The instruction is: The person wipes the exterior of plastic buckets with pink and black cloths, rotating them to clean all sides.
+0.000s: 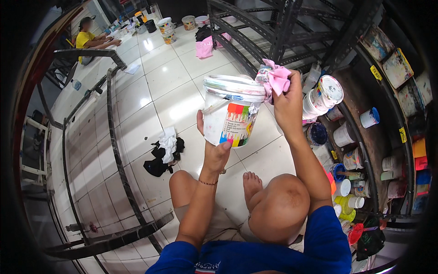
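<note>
1 white bucket point(216, 125) with a multicolour label, held up over the tiled floor point(171, 80), slightly tilted. Left hand point(215, 157): fingers gripping its lower side, thumb on the front. Right hand point(288, 102): fingers pinching 1 pink cloth point(278, 80) against the rim's right side. Floor, left: 1 white rag point(168, 144) on black fabric point(156, 167), piece count unclear. Far back: 2 stacked pails point(167, 31), 1 co-worker point(86, 41) in yellow. Right rack: 3 yellow tags point(375, 73).
</note>
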The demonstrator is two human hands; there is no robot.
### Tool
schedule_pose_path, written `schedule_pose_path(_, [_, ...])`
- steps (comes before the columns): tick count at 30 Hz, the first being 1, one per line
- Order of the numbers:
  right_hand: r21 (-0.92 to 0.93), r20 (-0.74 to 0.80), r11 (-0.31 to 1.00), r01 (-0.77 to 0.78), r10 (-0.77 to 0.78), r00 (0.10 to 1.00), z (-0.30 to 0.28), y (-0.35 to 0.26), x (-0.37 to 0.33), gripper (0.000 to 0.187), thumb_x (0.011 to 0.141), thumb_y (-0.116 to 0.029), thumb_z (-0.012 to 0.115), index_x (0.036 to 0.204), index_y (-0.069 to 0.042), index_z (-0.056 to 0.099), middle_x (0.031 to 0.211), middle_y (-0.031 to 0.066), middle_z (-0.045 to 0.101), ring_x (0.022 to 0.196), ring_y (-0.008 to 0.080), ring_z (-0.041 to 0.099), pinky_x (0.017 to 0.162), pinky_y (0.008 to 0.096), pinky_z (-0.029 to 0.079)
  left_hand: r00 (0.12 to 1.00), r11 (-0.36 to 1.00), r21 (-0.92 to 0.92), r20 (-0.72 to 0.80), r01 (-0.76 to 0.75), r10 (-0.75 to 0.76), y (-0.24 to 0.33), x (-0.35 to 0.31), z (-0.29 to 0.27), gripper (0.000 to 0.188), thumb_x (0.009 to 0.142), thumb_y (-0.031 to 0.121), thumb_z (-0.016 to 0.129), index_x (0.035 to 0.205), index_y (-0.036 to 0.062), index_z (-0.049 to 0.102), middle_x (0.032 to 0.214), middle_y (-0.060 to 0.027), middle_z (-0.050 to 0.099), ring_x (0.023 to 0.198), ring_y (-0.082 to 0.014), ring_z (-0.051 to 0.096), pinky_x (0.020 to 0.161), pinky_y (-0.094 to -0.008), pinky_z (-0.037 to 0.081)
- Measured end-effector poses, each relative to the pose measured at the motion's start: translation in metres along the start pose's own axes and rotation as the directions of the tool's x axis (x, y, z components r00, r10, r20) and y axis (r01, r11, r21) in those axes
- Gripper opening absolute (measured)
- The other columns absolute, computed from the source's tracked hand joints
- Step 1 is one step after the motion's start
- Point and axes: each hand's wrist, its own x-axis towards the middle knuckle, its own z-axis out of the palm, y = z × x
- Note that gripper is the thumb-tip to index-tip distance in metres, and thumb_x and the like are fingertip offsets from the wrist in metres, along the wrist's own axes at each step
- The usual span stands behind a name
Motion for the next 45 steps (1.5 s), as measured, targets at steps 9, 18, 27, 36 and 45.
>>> schedule_pose_path(9, [-0.184, 0.27, 0.893, 0.411, -0.356, 0.895, -0.013, -0.029, 0.002, 0.036, 0.077, -0.004, 0.073, 0.111, -0.008, 0.065, 0.102, 0.0108, 0.066, 0.09, 0.0266, 0.062, 0.081, 0.0361, 0.049, 0.977, 0.975, -0.104, -0.055, 0.199, -0.205, 0.016, 0.01, -0.01, 0.077, 0.084, 0.033, 0.07, 0.147, 0.0102, 0.032, 0.144, -0.0085, 0.047, 0.132, -0.0245, 0.047, 0.113, -0.0435, 0.036])
schedule_pose_path(18, [-0.27, 0.587, 0.522, 0.809, -0.577, 0.568, 0.014, -0.067, 0.034, 0.026, 0.074, -0.006, 0.07, 0.099, -0.014, 0.071, 0.096, 0.0055, 0.068, 0.088, 0.0276, 0.061, 0.079, 0.0386, 0.049, 0.978, 0.981, -0.105, -0.115, 0.163, -0.175, 0.028, 0.018, 0.005, 0.075, 0.088, 0.047, 0.06, 0.147, 0.0056, 0.037, 0.143, -0.0112, 0.05, 0.132, -0.0286, 0.049, 0.108, -0.0503, 0.041])
schedule_pose_path(27, [0.508, 0.215, 0.861, 0.011, -0.14, 0.966, -0.023, 0.0, 0.026, 0.027, 0.084, -0.001, 0.066, 0.109, -0.01, 0.061, 0.106, 0.0036, 0.062, 0.105, 0.0169, 0.06, 0.088, 0.0324, 0.051, 0.984, 0.945, -0.275, 0.06, 0.175, -0.165, 0.075, 0.026, 0.029, 0.092, 0.082, 0.066, 0.058, 0.153, 0.0165, 0.028, 0.151, -0.0148, 0.038, 0.134, -0.0385, 0.043, 0.109, -0.0663, 0.034])
schedule_pose_path(36, [0.468, 0.402, 0.708, -0.529, 0.363, 0.841, -0.018, -0.012, 0.015, 0.032, 0.098, -0.017, 0.059, 0.125, 0.0, 0.056, 0.111, 0.0046, 0.064, 0.094, 0.0097, 0.062, 0.081, 0.0274, 0.053, 0.93, 0.781, -0.505, 0.201, 0.369, -0.309, 0.056, 0.025, 0.016, 0.098, 0.079, 0.07, 0.06, 0.153, 0.0132, 0.028, 0.152, -0.0206, 0.033, 0.135, -0.0455, 0.038, 0.11, -0.0624, 0.037])
schedule_pose_path(45, [-0.017, 0.387, 0.997, 0.08, -0.067, 0.92, -0.021, -0.021, -0.007, 0.048, 0.08, -0.014, 0.08, 0.117, 0.007, 0.058, 0.105, 0.0118, 0.065, 0.1, 0.0256, 0.063, 0.082, 0.0363, 0.05, 0.896, 0.68, -0.583, 0.283, 0.444, -0.343, 0.045, 0.023, 0.006, 0.101, 0.077, 0.072, 0.062, 0.151, 0.0112, 0.031, 0.149, -0.0203, 0.039, 0.131, -0.0423, 0.044, 0.103, -0.056, 0.045])
